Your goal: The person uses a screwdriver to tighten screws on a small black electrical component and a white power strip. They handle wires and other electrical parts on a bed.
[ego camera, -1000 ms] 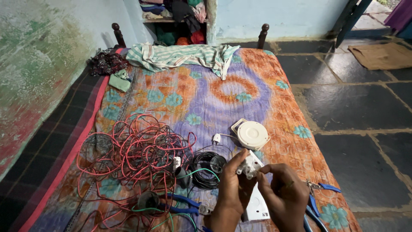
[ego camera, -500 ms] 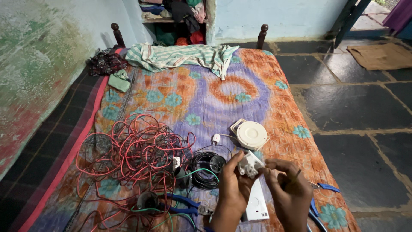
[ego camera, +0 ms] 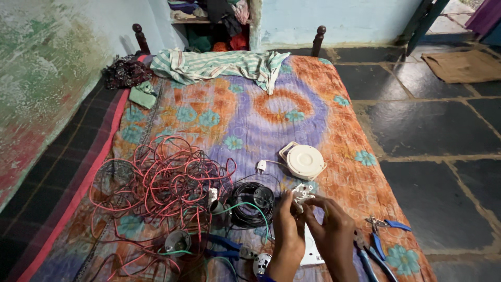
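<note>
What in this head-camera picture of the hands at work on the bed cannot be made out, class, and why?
- Small white fitting, head view: both hands' fingers cover its lower part.
- White plate: mostly behind the right hand.
- Blue-handled pliers: cut off by the bottom edge.
- Items on the shelf: cut by the top edge, dark.

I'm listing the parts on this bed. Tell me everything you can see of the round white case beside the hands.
The round white case looks like smooth plastic: a disc-shaped lid on a squarish cream base. It lies flat on the patterned bedspread, apart from both hands. A thin white cord leads from it to a small white plug at its left.
</note>
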